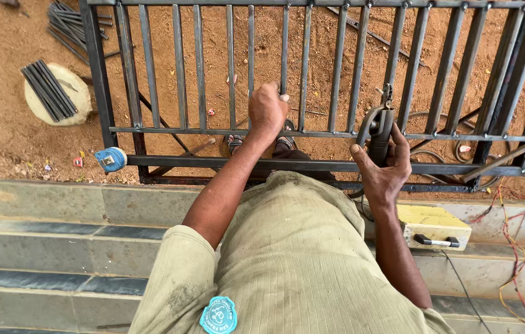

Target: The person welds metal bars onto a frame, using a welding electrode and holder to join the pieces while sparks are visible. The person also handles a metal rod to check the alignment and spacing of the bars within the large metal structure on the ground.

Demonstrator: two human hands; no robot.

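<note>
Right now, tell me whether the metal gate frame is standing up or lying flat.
Lying flat: the gate frame rests horizontally above the dirt, seen through its bars.

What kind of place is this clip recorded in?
Most likely an outdoor metal fabrication or welding yard. A barred steel gate frame lies over bare red dirt, cut steel bars are stacked nearby, and the right hand holds a welding electrode holder beside a yellow welding machine.

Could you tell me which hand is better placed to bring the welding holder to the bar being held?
Probably the right hand: it already grips the welding holder beside the gate, while the left hand clasps an upright bar.
</note>
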